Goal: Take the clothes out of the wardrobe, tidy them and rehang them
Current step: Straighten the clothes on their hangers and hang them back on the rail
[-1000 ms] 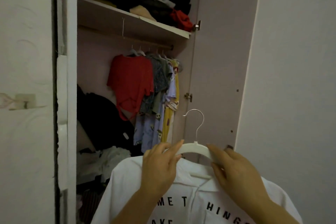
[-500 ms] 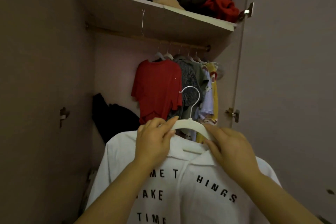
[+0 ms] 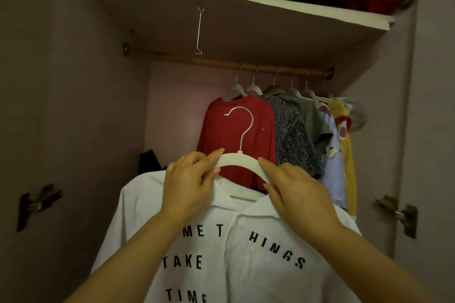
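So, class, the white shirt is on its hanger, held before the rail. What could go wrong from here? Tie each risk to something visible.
The hook of the hanger sits in front of the red top; lifting it could snag that fabric.
The wire dangling under the shelf reaches the rail at its free stretch and might catch the hook.
Left hand and right hand grip only the hanger's middle, so the white shirt may slip if tilted.

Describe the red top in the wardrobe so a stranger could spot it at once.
Look below the wardrobe shelf to the wooden rail. A row of hung clothes crowds its right half. The red top is leftmost there, plain solid red, beside a grey speckled garment.
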A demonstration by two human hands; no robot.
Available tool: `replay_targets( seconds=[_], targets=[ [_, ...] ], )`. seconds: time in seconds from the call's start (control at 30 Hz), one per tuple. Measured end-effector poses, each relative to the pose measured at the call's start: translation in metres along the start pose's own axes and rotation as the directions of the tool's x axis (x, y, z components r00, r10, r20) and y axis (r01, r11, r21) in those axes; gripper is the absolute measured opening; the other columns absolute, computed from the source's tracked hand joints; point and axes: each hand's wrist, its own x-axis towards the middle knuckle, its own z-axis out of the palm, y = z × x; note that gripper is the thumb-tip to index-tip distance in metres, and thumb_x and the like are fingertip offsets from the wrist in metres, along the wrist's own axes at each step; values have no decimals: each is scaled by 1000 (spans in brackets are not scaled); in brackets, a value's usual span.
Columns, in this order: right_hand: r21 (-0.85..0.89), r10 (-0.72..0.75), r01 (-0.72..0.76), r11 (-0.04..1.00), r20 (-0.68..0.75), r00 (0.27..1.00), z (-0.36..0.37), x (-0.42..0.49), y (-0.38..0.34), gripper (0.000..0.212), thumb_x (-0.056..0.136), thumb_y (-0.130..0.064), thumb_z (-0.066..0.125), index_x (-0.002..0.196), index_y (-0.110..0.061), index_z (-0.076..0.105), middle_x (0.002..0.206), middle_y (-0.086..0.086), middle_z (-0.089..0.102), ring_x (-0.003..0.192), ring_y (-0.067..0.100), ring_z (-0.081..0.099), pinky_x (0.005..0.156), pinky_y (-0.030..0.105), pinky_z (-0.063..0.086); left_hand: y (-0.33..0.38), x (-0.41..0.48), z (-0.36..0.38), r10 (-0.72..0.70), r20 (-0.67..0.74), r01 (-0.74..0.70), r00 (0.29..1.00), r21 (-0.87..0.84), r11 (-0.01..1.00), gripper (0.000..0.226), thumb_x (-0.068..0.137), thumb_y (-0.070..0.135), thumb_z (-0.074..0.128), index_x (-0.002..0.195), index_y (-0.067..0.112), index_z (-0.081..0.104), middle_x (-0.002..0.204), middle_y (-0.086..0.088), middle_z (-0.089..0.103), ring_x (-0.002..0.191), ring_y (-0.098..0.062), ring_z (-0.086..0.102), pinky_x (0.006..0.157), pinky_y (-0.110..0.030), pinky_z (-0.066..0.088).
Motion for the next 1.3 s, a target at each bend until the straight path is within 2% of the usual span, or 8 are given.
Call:
replay_targets(
  seconds=[0.27, 0.43, 0.5, 0.63, 0.9, 1.13, 1.2, 1.3],
  targets=[
    [-94, -58, 60, 994, 25, 998, 98, 95, 29, 45, 81, -21, 72, 124, -22, 61, 78, 4, 59, 62, 23, 59, 40, 28, 40, -96, 90, 65, -63, -44, 61, 997, -32, 998, 42, 92, 27, 55, 134, 30, 49, 115, 1, 52, 104, -18, 51, 92, -37, 44],
    [-231, 9, 11, 973, 85, 996, 158, 180, 54, 49, 97, -28, 43, 143, -36, 28, 110, -4, 49, 97, 18, 51, 60, 27, 40, -159, 163, 101, -63, -26, 63, 998, -5, 998, 50, 94, 34, 48, 142, 30, 34, 145, 1, 36, 130, -16, 33, 106, -33, 28],
    [-264, 47, -29, 964, 62, 997, 171, 212, 62, 44, 96, -26, 47, 138, -34, 36, 110, -2, 51, 95, 20, 53, 63, 30, 46, -180, 187, 112, -16, -26, 16, 1000, -19, 1000, 52, 94, 33, 50, 143, 27, 34, 145, 2, 36, 130, -15, 32, 104, -27, 26],
    [-376, 129, -101, 921, 50, 990, 192, 268, 72, 30, 92, -19, 52, 121, -26, 48, 85, -2, 38, 73, 19, 40, 51, 28, 35, -213, 222, 132, 26, -46, -29, 999, -64, 998, 52, 93, 29, 53, 142, 23, 36, 146, -1, 36, 133, -18, 32, 105, -24, 23],
    [-383, 268, -219, 897, 79, 960, 225, 332, 78, 25, 93, -14, 48, 116, -20, 58, 113, 8, 53, 100, 30, 55, 75, 35, 49, -255, 249, 157, 9, 25, -9, 1000, -21, 1000, 58, 93, 31, 53, 145, 23, 29, 145, -1, 34, 130, -19, 34, 108, -37, 33],
    [-422, 277, -203, 884, 122, 953, 261, 302, 65, 41, 94, -12, 46, 134, -13, 40, 120, 11, 47, 109, 30, 49, 65, 35, 37, -274, 221, 168, -40, 108, 39, 993, 10, 999, 59, 93, 32, 52, 146, 25, 26, 145, 3, 35, 128, -13, 35, 105, -23, 27],
    [-366, 268, -214, 905, 104, 958, 263, 294, 59, 35, 94, -13, 42, 130, -11, 45, 123, 10, 47, 111, 30, 47, 72, 35, 38, -272, 210, 166, -51, 141, 48, 989, 20, 999, 58, 94, 32, 51, 146, 26, 25, 143, 3, 36, 126, -12, 36, 102, -20, 27],
    [-405, 191, -125, 906, 126, 974, 265, 275, 53, 40, 94, -15, 41, 133, -14, 44, 134, 11, 45, 124, 31, 39, 97, 39, 34, -263, 196, 159, -70, 174, 62, 982, 55, 997, 58, 94, 31, 51, 146, 25, 26, 143, 0, 38, 124, -14, 38, 101, -21, 29]
  ],
)
